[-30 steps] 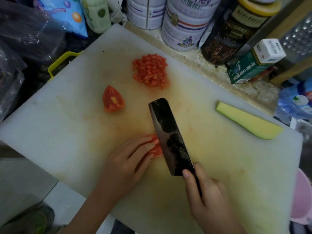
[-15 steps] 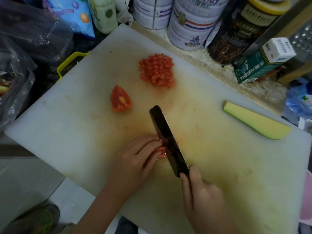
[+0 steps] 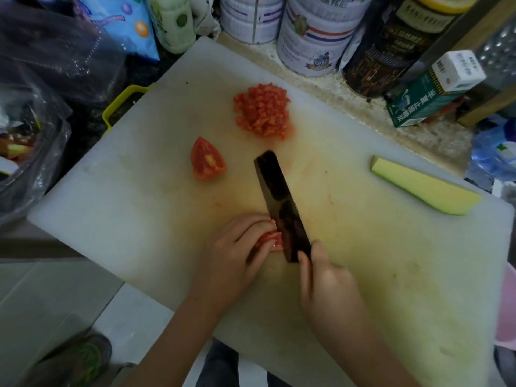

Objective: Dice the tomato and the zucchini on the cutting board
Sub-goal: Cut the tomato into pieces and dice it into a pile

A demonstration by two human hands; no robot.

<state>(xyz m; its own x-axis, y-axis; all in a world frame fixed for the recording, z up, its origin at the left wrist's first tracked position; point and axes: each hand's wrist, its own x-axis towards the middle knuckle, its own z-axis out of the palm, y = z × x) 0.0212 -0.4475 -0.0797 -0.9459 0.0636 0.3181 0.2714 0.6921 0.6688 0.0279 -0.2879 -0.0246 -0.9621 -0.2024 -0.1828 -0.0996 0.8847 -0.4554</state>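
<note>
Moved: cleaver (image 3: 282, 202), tilted steeper, blade now against tomato piece (image 3: 272, 241). On cutting board (image 3: 139, 177): spare wedge (image 3: 208, 159), set aside; left grip (image 3: 231, 255), fingers curled, pinning the piece steady; diced pile (image 3: 264, 110), pushed clear; right grip (image 3: 326, 286), wrapped round the cleaver's handle; zucchini (image 3: 421, 188), uncut, waiting.

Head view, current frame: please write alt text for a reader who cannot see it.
A right hand holds a dark knife against a tomato piece that the left hand grips on a white cutting board. A tomato wedge and a pile of diced tomato lie beyond them; a zucchini piece lies at the board's right side.
</note>
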